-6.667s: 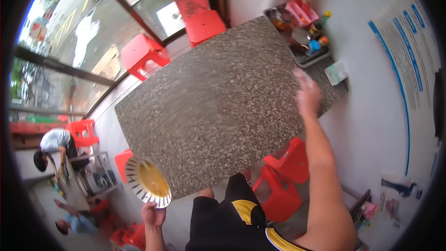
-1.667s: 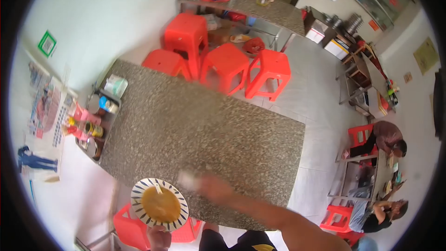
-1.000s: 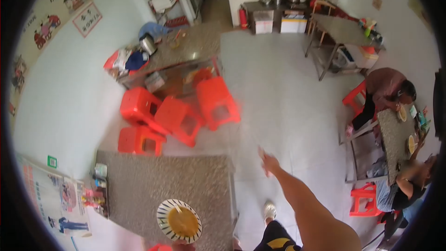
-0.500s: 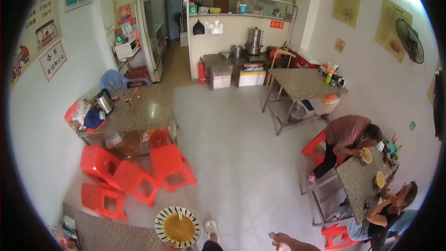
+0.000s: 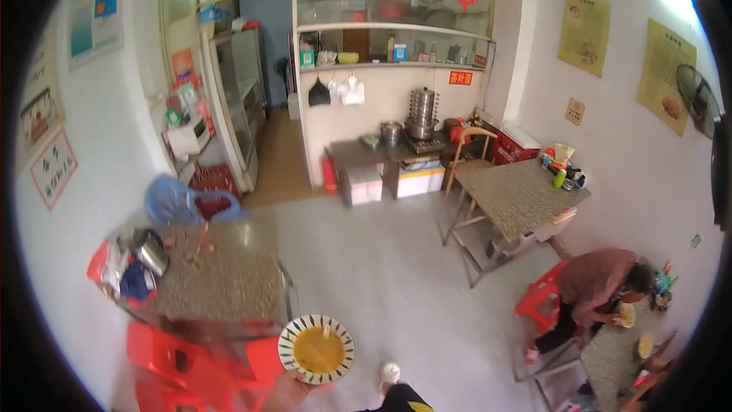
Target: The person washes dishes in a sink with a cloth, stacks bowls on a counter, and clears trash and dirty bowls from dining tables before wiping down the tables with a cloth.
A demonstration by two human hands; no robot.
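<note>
A white bowl with dark stripes round its rim (image 5: 316, 349) holds yellowish-brown soup, and a white spoon handle rests at its far side. My left hand (image 5: 292, 391) grips the bowl's lower left edge, slightly blurred. The bowl is level in front of me, above the floor and beside red stools. My right hand is out of the frame.
Red stools (image 5: 174, 358) crowd the lower left, beneath a stone-topped table (image 5: 221, 275) with a kettle (image 5: 150, 252). Grey floor (image 5: 358, 259) runs towards a counter with steamers (image 5: 422, 113). Two people sit at the right table (image 5: 608, 362); another table (image 5: 518, 197) stands behind.
The view has turned from the near table towards the room's back and moved forward. The bowl has stayed in my left hand. My right hand has dropped out of view.
</note>
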